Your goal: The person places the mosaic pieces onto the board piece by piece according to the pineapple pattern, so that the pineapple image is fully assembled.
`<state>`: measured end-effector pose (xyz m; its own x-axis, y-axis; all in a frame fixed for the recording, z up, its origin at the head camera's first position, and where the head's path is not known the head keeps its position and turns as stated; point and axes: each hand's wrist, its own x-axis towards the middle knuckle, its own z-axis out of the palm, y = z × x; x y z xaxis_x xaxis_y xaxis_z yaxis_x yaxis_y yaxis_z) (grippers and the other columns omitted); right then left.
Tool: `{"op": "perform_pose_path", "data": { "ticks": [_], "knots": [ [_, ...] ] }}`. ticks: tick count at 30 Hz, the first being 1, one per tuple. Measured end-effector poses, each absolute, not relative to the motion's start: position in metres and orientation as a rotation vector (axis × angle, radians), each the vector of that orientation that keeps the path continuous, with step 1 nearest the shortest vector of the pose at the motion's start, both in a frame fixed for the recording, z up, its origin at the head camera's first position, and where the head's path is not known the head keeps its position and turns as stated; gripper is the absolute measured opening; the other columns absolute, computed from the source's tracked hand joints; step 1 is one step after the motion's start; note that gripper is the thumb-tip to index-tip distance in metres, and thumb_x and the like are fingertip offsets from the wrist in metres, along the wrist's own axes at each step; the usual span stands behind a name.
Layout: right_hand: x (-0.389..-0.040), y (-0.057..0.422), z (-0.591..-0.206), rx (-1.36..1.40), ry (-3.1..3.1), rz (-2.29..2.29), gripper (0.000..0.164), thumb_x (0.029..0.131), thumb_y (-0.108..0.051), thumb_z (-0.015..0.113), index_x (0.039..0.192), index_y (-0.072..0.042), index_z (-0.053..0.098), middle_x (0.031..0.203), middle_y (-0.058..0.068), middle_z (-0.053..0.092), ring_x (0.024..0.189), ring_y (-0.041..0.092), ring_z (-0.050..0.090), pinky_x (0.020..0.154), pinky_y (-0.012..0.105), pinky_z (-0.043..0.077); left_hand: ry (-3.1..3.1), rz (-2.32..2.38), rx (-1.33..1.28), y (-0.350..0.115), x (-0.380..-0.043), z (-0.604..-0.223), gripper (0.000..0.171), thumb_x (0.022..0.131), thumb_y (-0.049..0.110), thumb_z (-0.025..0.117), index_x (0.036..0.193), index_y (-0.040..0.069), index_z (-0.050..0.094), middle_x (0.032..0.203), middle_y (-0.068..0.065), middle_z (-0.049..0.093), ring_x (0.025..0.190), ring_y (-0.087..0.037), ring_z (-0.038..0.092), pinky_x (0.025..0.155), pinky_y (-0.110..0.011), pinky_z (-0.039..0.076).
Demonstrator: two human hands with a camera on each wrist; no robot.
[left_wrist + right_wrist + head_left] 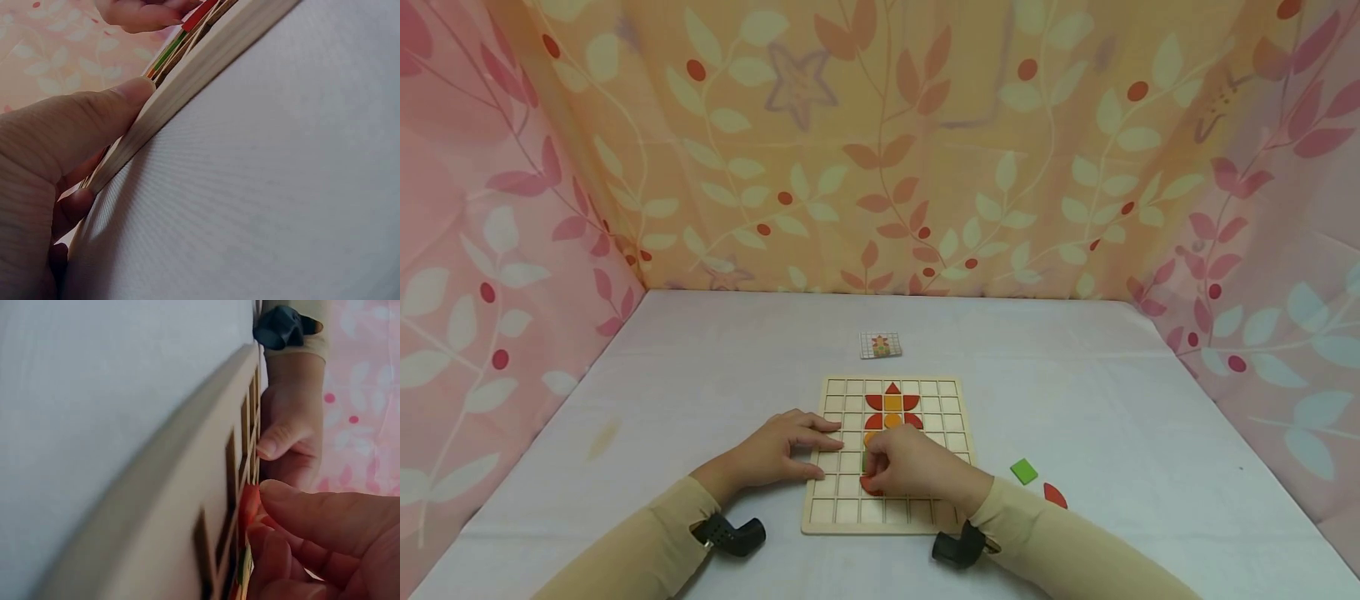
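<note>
A wooden grid board (842, 522) lies on the table, with red, orange and green shape tiles set in its middle columns. My left hand (778, 450) rests along the board's left edge, its fingers spread; in the left wrist view the thumb (128, 94) touches the rim. Over the lower middle of the board, my right hand (921, 471) has its fingers curled and pinches a red tile (870, 486) with a curved edge. Close up, that red tile (249, 503) sits at the thumb tip against the grid. My right hand hides part of the tiles and squares beneath it.
Right of the board lie a green square tile (1024, 471) and a red curved tile (1055, 496). Behind the board is a small card (880, 345) printed with a tile pattern on a grid. Patterned cloth (880, 150) hangs around the white-covered table (737, 350).
</note>
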<state>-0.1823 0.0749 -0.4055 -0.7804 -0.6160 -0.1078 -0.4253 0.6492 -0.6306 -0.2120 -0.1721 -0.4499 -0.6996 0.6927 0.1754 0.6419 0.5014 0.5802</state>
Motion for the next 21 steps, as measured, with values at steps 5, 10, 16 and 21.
{"op": "perform_pose_path", "data": {
  "ticks": [5,10,16,21],
  "knots": [
    [-0.1815,0.0726,-0.4065,-0.869,2.587,-0.82,0.02,0.073,-0.016,0.075,0.063,-0.021,0.059,0.055,-0.011,0.05,0.056,0.002,0.046,0.05,0.019,0.039,2.656,0.969,1.19,-0.1721,-0.2119,-0.4499,0.044,0.074,0.044,0.071,0.115,0.03,0.065,0.129,0.009,0.052,0.117,-0.012,0.044,0.093,-0.045,0.033],
    [-0.1805,0.072,-0.4061,-0.846,2.618,-0.789,0.022,0.073,-0.017,0.075,0.062,-0.02,0.057,0.053,-0.01,0.049,0.056,0.003,0.045,0.049,0.02,0.038,2.656,0.969,1.195,-0.1723,-0.212,-0.4497,0.043,0.074,0.044,0.071,0.115,0.03,0.065,0.129,0.009,0.052,0.117,-0.013,0.043,0.094,-0.046,0.033],
    [-0.181,0.0727,-0.4065,-0.817,2.623,-0.789,0.022,0.073,-0.02,0.076,0.063,-0.02,0.057,0.053,-0.01,0.049,0.056,0.004,0.046,0.049,0.02,0.038,2.661,0.956,1.185,-0.1723,-0.2123,-0.4499,0.043,0.075,0.045,0.07,0.115,0.031,0.064,0.129,0.009,0.052,0.117,-0.013,0.043,0.094,-0.046,0.033],
    [-0.1813,0.0768,-0.4059,-0.779,2.594,-0.835,0.02,0.072,-0.022,0.076,0.064,-0.019,0.059,0.054,-0.008,0.05,0.056,0.005,0.047,0.05,0.021,0.039,2.655,0.959,1.181,-0.1722,-0.2124,-0.4506,0.043,0.075,0.046,0.07,0.115,0.031,0.064,0.129,0.009,0.052,0.117,-0.013,0.043,0.094,-0.046,0.033]
  ]
}}
